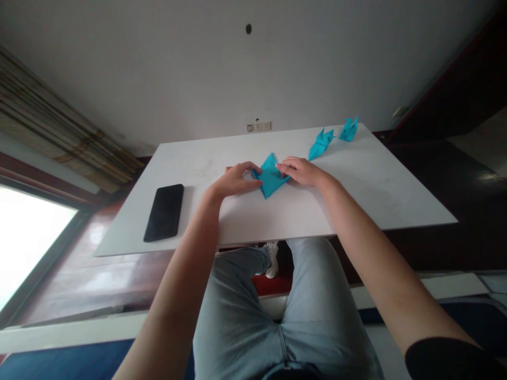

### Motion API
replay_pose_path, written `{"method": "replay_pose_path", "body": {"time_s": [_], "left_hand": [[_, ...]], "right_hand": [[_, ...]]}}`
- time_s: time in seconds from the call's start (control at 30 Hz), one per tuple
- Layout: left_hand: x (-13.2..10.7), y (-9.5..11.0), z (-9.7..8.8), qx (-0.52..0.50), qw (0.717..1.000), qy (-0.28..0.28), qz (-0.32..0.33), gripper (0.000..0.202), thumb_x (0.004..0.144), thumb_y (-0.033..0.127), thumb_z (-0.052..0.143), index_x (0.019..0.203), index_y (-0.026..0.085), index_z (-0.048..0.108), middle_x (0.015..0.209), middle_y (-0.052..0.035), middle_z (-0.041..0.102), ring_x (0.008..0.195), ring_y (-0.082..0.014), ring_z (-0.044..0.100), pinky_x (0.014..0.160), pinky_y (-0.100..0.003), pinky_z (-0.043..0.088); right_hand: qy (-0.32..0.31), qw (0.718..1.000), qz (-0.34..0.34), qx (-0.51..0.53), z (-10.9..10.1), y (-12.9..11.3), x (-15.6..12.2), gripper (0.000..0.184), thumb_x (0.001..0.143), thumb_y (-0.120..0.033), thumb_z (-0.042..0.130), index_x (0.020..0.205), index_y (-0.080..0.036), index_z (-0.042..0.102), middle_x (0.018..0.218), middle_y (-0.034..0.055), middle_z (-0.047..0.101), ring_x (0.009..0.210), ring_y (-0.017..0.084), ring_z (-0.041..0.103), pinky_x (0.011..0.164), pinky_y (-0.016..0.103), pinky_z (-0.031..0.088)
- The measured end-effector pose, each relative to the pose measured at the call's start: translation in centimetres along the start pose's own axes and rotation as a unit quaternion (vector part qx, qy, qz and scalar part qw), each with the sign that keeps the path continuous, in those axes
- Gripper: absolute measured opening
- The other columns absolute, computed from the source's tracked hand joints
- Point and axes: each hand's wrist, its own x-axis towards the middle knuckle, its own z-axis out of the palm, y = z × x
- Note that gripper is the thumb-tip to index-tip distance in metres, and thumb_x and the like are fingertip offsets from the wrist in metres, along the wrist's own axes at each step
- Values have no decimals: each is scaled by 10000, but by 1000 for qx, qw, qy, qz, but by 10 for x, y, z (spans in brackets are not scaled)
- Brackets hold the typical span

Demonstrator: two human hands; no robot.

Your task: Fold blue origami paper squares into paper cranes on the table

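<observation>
A piece of blue paper [270,177], folded into a pointed shape, lies flat on the white table [356,190] in front of me. My left hand [234,180] is curled over its left edge, fingertips pinching or pressing the paper. My right hand [300,170] rests on its right edge, fingers bent and pressed on the paper. Both hands touch the same piece from opposite sides.
Two finished blue paper figures stand at the table's far right: one [320,143] nearer, one [349,129] farther back. A black phone [165,211] lies face down at the left. My legs in light jeans show under the table's near edge. A wall socket is behind.
</observation>
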Motion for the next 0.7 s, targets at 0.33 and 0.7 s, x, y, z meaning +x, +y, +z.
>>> {"method": "replay_pose_path", "body": {"time_s": [0.33, 0.7], "left_hand": [[0, -6, -9, -67, 997, -32, -10, 398, 806, 254, 755, 1180, 268, 890, 1165, -58, 886, 1080, -273, 815, 1058, -446, 672], [-1, -13, -8, -50, 997, -54, 23, 598, 726, 255, 838, 1323, 288, 848, 1318, -95, 846, 1151, -294, 804, 985, -405, 677]], "right_hand": [[-32, 998, -35, -28, -6, -3, -8, 411, 849, -662, 945, 894, -276, 812, 1089, 92, 726, 1061, 327, 692, 966, 484, 597], [-27, 999, -38, -27, -1, -2, -9, 555, 701, -630, 1053, 1045, -273, 802, 1139, 101, 719, 1098, 349, 688, 976, 522, 626]]}}
